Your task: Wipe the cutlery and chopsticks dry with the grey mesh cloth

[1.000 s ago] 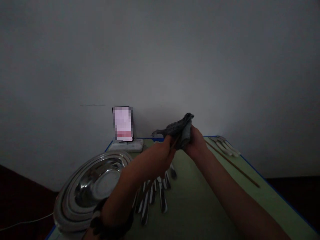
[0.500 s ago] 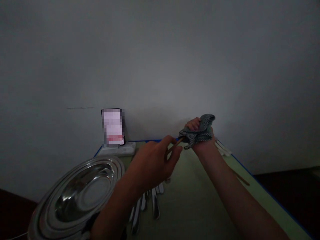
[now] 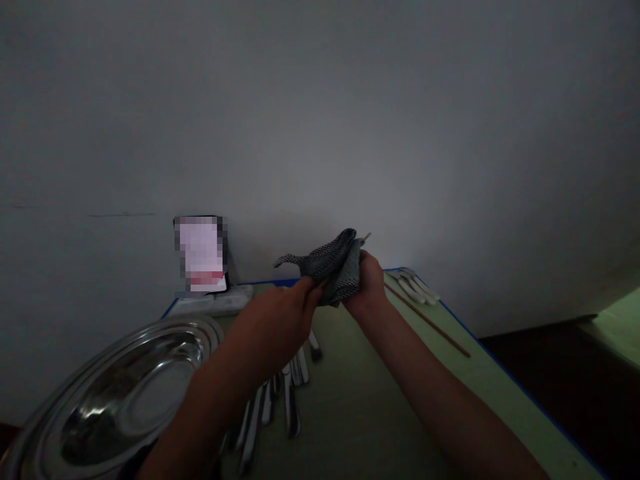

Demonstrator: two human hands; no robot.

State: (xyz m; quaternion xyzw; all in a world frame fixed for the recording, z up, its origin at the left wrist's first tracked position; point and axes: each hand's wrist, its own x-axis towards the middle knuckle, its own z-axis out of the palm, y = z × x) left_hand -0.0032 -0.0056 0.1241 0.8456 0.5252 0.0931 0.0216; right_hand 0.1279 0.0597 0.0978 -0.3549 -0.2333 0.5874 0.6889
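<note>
A dark patterned cloth (image 3: 333,263) is bunched around a thin wooden stick, whose tip (image 3: 368,235) pokes out at the upper right. My left hand (image 3: 285,320) pinches the stick's near end at the lower left of the cloth. Around the cloth, on its right side, my right hand (image 3: 369,283) is closed, with its fingers mostly hidden. Another wooden stick (image 3: 430,322) lies on the green table (image 3: 350,413) to the right of my right wrist.
Shiny metal plates or basins (image 3: 150,393) stand at the left. Several metal utensils (image 3: 290,400) lie beside them. Several pale-handled spoons (image 3: 415,287) rest at the back right. A phone (image 3: 203,253) leans on the wall above a white block (image 3: 215,303).
The view has shifted to the right. The stick's far tip now shows beyond the cloth, and the cloth now reaches over to my left fingers. More of the second stick is visible.
</note>
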